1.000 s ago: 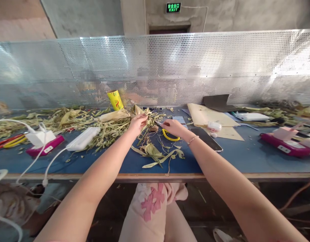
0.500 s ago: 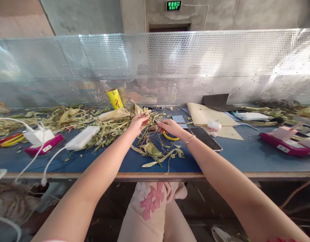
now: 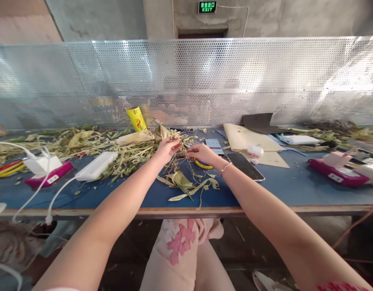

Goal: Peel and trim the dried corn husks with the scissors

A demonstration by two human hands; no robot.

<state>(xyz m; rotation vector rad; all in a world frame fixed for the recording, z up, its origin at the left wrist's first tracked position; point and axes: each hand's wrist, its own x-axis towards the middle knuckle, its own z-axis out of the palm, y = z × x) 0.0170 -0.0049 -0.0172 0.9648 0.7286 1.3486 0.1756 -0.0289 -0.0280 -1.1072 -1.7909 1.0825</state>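
My left hand is closed on a bunch of dried plant stems and leaves, at the middle of the blue table. Just to its right, my right hand pinches its fingers together by the thin strands; what lies between the fingertips is too small to make out. Below the right hand shows a yellow curved handle, partly covered by the wrist. Loose dried leaves and thin stems lie on the table in front of both hands.
A heap of dried stalks spreads left, with a yellow cardboard tube behind it. A white power bank and purple power strips stand nearby. Right are a dark tablet and brown paper. A perforated metal screen borders the back.
The whole view has shifted slightly left. Both hands keep nearly the same place and grip, with only tiny finger movement.
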